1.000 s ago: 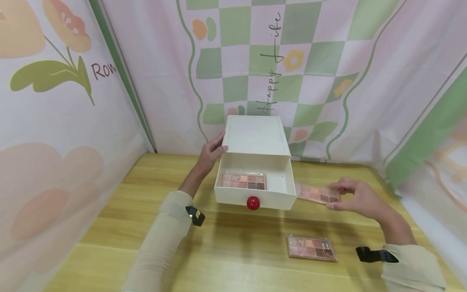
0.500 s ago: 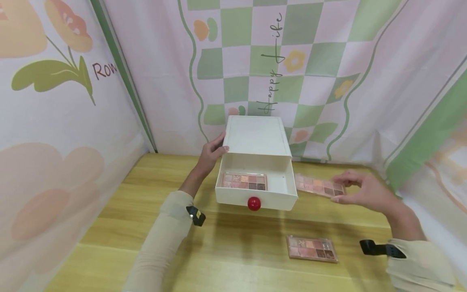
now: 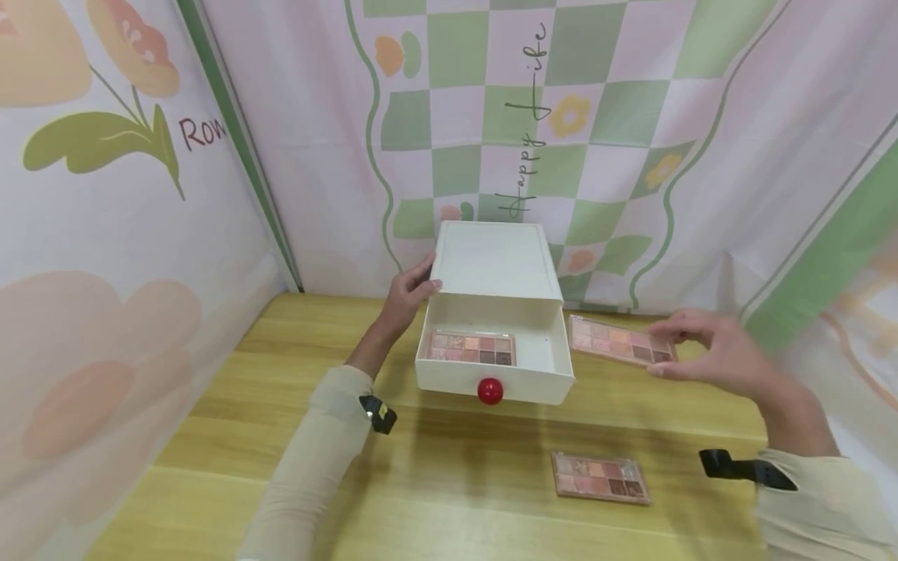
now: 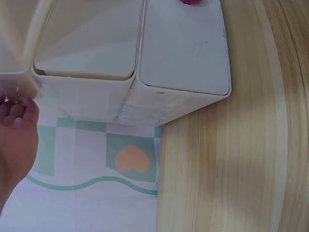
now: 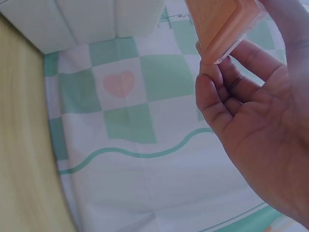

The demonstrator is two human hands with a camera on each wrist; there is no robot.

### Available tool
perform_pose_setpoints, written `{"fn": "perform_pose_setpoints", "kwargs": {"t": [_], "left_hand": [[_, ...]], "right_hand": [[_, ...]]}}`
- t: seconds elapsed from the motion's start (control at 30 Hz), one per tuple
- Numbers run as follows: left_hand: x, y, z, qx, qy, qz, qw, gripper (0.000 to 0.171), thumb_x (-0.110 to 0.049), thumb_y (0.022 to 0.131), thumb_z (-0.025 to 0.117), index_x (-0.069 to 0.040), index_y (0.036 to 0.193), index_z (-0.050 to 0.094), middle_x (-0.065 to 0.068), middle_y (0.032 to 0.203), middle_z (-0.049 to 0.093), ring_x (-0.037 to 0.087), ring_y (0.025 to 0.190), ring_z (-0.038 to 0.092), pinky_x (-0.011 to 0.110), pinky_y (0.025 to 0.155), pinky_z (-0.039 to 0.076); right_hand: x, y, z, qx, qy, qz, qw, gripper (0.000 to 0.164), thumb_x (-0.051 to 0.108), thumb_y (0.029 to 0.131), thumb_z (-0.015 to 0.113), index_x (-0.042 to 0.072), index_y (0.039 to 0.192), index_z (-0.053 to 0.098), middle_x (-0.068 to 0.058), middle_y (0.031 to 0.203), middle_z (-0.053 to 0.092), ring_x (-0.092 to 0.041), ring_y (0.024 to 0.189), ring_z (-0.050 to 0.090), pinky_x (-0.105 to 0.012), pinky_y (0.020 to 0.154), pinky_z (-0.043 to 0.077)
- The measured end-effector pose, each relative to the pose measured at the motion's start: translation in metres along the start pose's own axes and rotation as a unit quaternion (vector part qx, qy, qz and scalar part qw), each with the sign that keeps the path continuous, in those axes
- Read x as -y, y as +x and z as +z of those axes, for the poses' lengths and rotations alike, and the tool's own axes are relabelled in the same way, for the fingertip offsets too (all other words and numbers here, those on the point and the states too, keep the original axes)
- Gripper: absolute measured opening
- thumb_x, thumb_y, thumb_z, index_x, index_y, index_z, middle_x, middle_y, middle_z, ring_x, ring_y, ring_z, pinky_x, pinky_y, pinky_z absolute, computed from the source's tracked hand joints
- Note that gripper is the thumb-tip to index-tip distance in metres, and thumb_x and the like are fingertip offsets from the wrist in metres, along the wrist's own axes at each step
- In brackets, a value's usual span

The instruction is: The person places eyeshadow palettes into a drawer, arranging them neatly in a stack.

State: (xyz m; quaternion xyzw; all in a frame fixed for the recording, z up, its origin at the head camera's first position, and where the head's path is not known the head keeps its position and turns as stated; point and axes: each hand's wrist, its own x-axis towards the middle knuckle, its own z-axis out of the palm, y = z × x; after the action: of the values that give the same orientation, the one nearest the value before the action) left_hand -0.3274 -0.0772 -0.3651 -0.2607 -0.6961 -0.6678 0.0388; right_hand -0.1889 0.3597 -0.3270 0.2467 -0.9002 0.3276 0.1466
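Long beige sleeves: wrinkled left sleeve [image 3: 302,467], matching right sleeve [image 3: 821,506] looser, bunched near the cuff. Left wrist camera [image 3: 379,414] black, boxy, small yellow marking; right wrist camera [image 3: 715,464] also black, dark strap [image 3: 775,474].

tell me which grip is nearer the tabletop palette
Right. The right grip is above and to the right of the tabletop palette; the left grip is farther, at the left side of the drawer unit.

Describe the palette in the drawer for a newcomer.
Find the white cabinet, then its open top drawer. Inside, toward the left, lies a makeup palette. Only this one is inside; a second palette lies on the table, a third palette is pinched in the right hand.
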Motion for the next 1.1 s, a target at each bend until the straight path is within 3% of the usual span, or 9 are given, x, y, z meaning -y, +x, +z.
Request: {"fn": "perform_pose_setpoints", "kwargs": {"t": [0.37, 0.67, 0.87, 1.1], "left_hand": [[-0.001, 0.001, -0.001, 0.0, 0.003, 0.003, 1.0, 0.063, -0.014, 0.098, 0.053, 0.001, 0.155, 0.032, 0.015, 0.167, 0.029, 0.031, 0.155, 0.033, 0.038, 0.126, 0.034], [0.001, 0.0, 0.0, -0.004, 0.01, 0.001, 0.9999, 0.068, -0.022, 0.096, 0.054, 0.0, 0.156, 0.032, 0.014, 0.167, 0.03, 0.03, 0.154, 0.035, 0.038, 0.126, 0.036], [0.001, 0.001, 0.0, -0.003, 0.008, 0.002, 1.0, 0.065, -0.017, 0.097, 0.054, 0.001, 0.155, 0.032, 0.015, 0.167, 0.029, 0.031, 0.155, 0.033, 0.039, 0.127, 0.034], [0.001, 0.0, -0.001, 0.0, 0.002, 0.002, 1.0, 0.063, -0.015, 0.098, 0.053, 0.001, 0.156, 0.031, 0.015, 0.167, 0.027, 0.031, 0.155, 0.032, 0.039, 0.127, 0.033]], "right_hand": [[0.022, 0.011, -0.007, 0.002, 0.004, -0.012, 1.0, 0.053, -0.002, 0.067, 0.088, -0.005, 0.117, 0.07, 0.014, 0.093, 0.061, 0.005, 0.089, 0.055, 0.004, 0.086, 0.04], [0.044, 0.03, -0.004, 0.008, -0.031, -0.006, 0.999, 0.055, 0.007, 0.067, 0.092, 0.002, 0.119, 0.073, 0.021, 0.099, 0.06, 0.009, 0.09, 0.054, 0.0, 0.079, 0.044], [0.058, 0.04, 0.003, 0.004, -0.032, -0.007, 0.999, 0.051, 0.01, 0.067, 0.092, 0.006, 0.114, 0.076, 0.013, 0.091, 0.057, 0.001, 0.086, 0.05, -0.007, 0.074, 0.042], [0.067, 0.055, 0.016, 0.006, 0.0, -0.057, 0.998, 0.051, 0.005, 0.064, 0.092, 0.008, 0.112, 0.076, 0.011, 0.09, 0.061, -0.002, 0.085, 0.051, -0.01, 0.074, 0.044]]}}
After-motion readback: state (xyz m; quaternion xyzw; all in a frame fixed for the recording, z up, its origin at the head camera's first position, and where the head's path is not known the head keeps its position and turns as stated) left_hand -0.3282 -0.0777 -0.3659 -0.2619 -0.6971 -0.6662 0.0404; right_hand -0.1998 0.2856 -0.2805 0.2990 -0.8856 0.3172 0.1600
